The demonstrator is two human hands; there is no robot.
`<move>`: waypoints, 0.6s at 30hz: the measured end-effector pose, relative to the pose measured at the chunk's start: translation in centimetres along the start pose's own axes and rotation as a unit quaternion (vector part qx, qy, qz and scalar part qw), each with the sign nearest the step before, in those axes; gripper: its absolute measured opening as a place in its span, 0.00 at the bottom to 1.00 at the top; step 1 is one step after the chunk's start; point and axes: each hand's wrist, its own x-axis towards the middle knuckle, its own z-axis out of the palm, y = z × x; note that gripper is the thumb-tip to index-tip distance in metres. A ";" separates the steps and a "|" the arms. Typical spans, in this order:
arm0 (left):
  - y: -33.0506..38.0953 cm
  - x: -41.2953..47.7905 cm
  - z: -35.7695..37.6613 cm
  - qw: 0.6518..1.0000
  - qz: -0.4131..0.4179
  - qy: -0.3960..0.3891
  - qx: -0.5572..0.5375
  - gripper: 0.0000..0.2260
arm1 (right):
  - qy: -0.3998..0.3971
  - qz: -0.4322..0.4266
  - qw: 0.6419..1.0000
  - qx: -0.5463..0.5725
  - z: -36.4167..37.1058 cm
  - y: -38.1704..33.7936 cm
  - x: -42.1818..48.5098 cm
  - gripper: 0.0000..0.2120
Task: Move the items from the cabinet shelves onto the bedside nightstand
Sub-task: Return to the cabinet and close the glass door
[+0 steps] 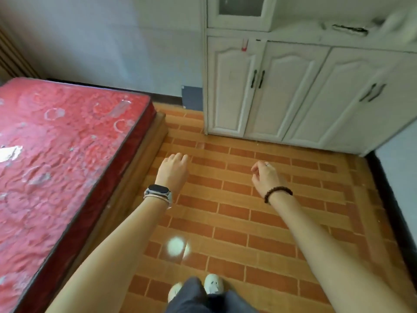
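Observation:
A white cabinet (pixel 293 91) stands against the far wall on the right, its lower doors closed. A blurred white and dark item (pixel 348 30) lies on its open shelf at the top right. My left hand (pixel 173 169) hangs over the tiled floor with fingers loosely curled and holds nothing; a watch sits on that wrist. My right hand (pixel 266 175) is also out in front, fingers loosely bent, holding nothing, with a bead bracelet at the wrist. Both hands are well short of the cabinet. No nightstand is in view.
A bed with a red mattress (pixel 63 159) on a wooden frame fills the left side. Orange brick-pattern floor (pixel 248 199) runs between bed and cabinet. My feet (pixel 212 285) show at the bottom edge. A dark skirting runs along the right wall.

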 end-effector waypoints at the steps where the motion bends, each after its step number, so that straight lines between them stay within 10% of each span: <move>1: 1.4 1.3 0.2 1.000 0.024 -0.002 -0.005 0.05 | 0.007 0.022 1.000 0.006 -0.5 1.5 -0.1 0.07; 18: 19.8 22.3 3.6 0.952 0.292 -0.012 -0.097 0.10 | 0.052 0.252 0.966 -0.029 -8.3 16.8 3.4 0.08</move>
